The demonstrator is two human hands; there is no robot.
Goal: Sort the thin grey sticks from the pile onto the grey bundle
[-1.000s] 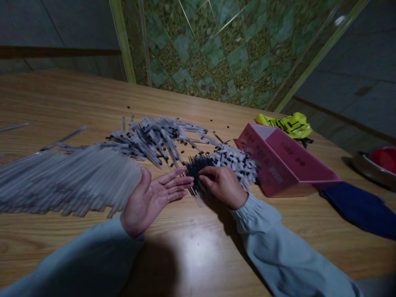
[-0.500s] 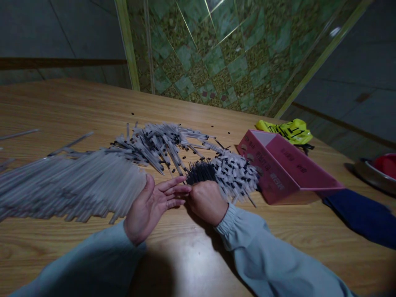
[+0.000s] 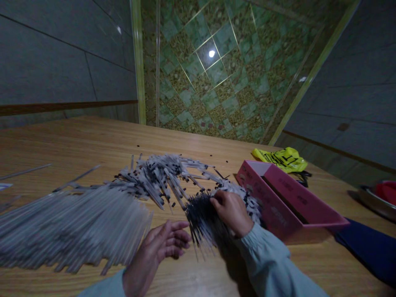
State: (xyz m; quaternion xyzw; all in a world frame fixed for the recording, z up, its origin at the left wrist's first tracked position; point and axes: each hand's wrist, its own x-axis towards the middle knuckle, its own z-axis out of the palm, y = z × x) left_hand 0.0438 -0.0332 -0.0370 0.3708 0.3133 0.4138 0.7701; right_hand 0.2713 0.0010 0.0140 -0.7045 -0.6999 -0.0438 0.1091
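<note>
My left hand (image 3: 165, 244) rests palm up on the wooden table (image 3: 93, 140), fingers loosely curled, holding nothing that I can see. It lies just right of a big heap of clear pen tubes (image 3: 68, 222). My right hand (image 3: 230, 210) reaches over a bundle of dark pen refills (image 3: 201, 216), its fingertips pinched at the bundle's far end. Whether it grips a refill is hidden by the fingers. A pile of small white caps with black ends (image 3: 247, 198) lies right behind that hand.
A second heap of tubes with black tips (image 3: 161, 177) lies further back. An open pink cardboard box (image 3: 287, 206) stands to the right, a yellow bag (image 3: 283, 159) behind it, dark blue cloth (image 3: 368, 247) and a metal bowl (image 3: 375, 200) at far right.
The camera has tilted up. My right hand moved away from my left hand and forward over the dark refills. My left hand sank lower and curled its fingers.
</note>
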